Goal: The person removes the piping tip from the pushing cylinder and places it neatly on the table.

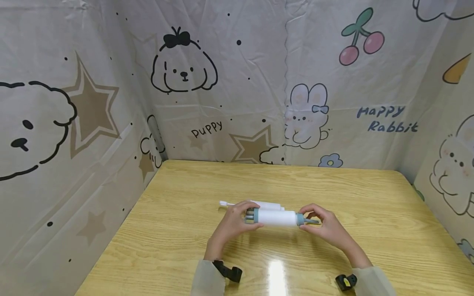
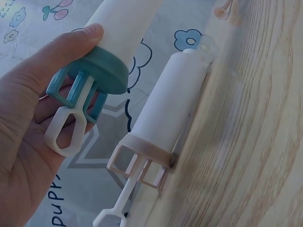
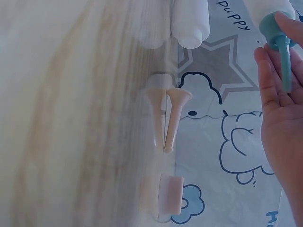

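Both hands hold a white syringe-like tube (image 1: 277, 218) with teal end pieces, roughly level above the wooden table. My left hand (image 1: 237, 220) grips its handle end, the thumb lying on the white barrel by the teal collar (image 2: 106, 71). A white plunger with an angular ring (image 2: 66, 132) pokes out between teal side loops there. At the other end my right hand (image 1: 326, 224) pinches the teal collar (image 3: 273, 26), from which a long teal nozzle (image 3: 285, 66) points out. A second white tube (image 2: 165, 99) with a pinkish collar lies on the table behind it.
In the right wrist view, a peach nozzle (image 3: 176, 118) and a short pinkish cap (image 3: 171, 195) sit on the table to the right of the second tube. Patterned cloth (image 1: 237, 82) walls in the table (image 1: 177, 246) at the back and sides.
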Tool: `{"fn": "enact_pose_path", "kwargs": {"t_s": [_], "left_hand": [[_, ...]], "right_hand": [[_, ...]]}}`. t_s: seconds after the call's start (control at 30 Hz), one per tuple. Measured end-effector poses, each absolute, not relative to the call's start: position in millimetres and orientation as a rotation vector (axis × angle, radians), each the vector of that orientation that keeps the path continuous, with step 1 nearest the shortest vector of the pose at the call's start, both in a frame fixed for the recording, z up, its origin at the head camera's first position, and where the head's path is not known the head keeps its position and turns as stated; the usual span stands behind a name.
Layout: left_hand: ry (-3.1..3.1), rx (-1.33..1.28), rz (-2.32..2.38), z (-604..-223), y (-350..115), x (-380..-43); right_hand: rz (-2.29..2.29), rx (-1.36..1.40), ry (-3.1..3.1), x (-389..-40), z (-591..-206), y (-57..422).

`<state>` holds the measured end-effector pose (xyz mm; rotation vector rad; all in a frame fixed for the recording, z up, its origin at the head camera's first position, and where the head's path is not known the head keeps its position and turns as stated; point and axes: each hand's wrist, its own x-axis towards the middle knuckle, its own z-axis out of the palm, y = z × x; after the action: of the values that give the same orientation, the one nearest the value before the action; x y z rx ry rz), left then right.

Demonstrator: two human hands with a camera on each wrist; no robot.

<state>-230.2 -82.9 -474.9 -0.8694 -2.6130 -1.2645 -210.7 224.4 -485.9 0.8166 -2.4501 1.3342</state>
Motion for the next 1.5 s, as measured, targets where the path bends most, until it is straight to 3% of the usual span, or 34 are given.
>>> {"fn": "enact_pose_path", "kwargs": {"t_s": [1.5], "left_hand": [[-2.904,-0.800,-1.261,-503.4,-109.8,-228.9]], "right_hand": [[1.401,0.817,-2.447,-215.9,-497.0,234.6]]}}
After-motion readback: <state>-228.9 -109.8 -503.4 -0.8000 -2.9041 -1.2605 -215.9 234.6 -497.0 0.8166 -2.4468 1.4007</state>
